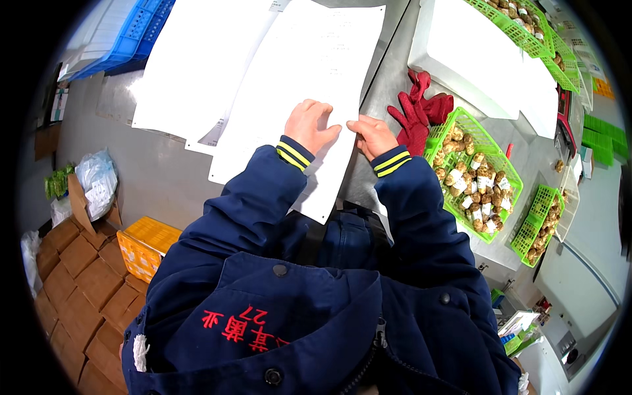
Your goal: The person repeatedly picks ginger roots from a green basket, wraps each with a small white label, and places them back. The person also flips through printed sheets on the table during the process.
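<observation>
A long white paper sheet (276, 141) with faint print lies on the steel table before me, its near end reaching over the table's edge. My left hand (308, 126) rests on it, fingers bent, the thumb stretched out and apart from them, with nothing in it. At the sheet's right edge is my right hand (374, 136), thumb and forefinger closed on the paper; its other fingers are curled. Further white sheets (194, 72) lie under and to the left. Right of my right hand is a pair of dark red gloves (413, 122).
A green basket (517, 181) of labelled mushrooms stands at the right, a smaller green basket (523, 237) beyond it. More green baskets (536, 46) sit behind a white foam box (474, 56). At the left are a blue crate (135, 36), an orange crate (141, 247) and brown cartons (99, 283).
</observation>
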`<state>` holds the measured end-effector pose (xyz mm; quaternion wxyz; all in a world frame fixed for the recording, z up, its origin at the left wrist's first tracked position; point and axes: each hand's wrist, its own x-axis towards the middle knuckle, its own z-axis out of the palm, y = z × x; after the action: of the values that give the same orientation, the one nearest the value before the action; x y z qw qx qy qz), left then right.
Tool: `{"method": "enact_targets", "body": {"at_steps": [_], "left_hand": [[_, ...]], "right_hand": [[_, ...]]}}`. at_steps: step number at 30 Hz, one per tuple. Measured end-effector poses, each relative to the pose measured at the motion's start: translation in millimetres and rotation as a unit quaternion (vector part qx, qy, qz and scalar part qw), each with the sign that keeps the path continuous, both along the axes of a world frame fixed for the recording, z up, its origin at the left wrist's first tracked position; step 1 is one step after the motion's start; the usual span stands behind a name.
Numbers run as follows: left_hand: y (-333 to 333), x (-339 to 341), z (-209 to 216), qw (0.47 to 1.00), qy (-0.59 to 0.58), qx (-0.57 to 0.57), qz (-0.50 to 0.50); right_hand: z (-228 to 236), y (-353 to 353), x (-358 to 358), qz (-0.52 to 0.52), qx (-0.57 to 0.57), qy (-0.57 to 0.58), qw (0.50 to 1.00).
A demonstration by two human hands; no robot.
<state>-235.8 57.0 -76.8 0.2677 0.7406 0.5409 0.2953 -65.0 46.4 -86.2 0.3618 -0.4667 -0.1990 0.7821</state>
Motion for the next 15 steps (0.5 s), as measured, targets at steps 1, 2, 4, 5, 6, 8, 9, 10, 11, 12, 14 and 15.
{"method": "enact_targets", "body": {"at_steps": [1, 2, 4, 5, 6, 8, 9, 10, 11, 12, 14, 15], "left_hand": [[-0.6, 0.2, 2.3, 1.000, -0.015, -0.018, -0.001], [-0.4, 0.4, 4.3, 0.999, -0.030, -0.035, -0.002], [1.1, -1.4, 6.5, 0.997, -0.055, -0.049, -0.022], [1.8, -2.7, 7.7, 0.996, -0.068, -0.056, -0.031], [3.0, -3.7, 9.4, 0.994, -0.078, -0.065, -0.035], [4.8, -5.2, 12.7, 0.991, -0.097, -0.083, -0.044], [5.1, -5.2, 13.6, 0.990, -0.101, -0.084, -0.044], [5.5, -5.1, 14.3, 0.990, -0.106, -0.085, -0.044], [5.9, -5.0, 14.5, 0.989, -0.110, -0.086, -0.044], [6.4, -5.0, 14.0, 0.988, -0.120, -0.087, -0.042], [7.3, -5.3, 12.7, 0.986, -0.139, -0.088, -0.038], [7.7, -5.7, 13.1, 0.987, -0.133, -0.087, -0.037]], "right_hand": [[2.3, -1.2, 1.0, -0.003, 0.013, 0.007, 1.000], [5.6, -3.7, 2.3, -0.005, 0.026, 0.013, 1.000], [7.1, -5.1, 3.7, -0.003, 0.049, -0.003, 0.999], [3.1, -6.5, 5.0, 0.003, 0.060, -0.009, 0.998], [2.5, -6.8, 5.2, 0.009, 0.071, -0.016, 0.997], [3.0, -9.1, 5.8, 0.005, 0.078, -0.012, 0.997], [3.4, -9.7, 6.7, 0.008, 0.085, -0.019, 0.996], [3.6, -10.0, 8.3, 0.011, 0.091, -0.027, 0.995], [3.9, -10.5, 9.3, 0.014, 0.096, -0.034, 0.995], [4.5, -10.9, 9.3, 0.008, 0.098, -0.035, 0.995], [6.2, -11.6, 9.2, -0.004, 0.101, -0.037, 0.994], [7.5, -11.5, 10.1, -0.003, 0.102, -0.047, 0.994]]}}
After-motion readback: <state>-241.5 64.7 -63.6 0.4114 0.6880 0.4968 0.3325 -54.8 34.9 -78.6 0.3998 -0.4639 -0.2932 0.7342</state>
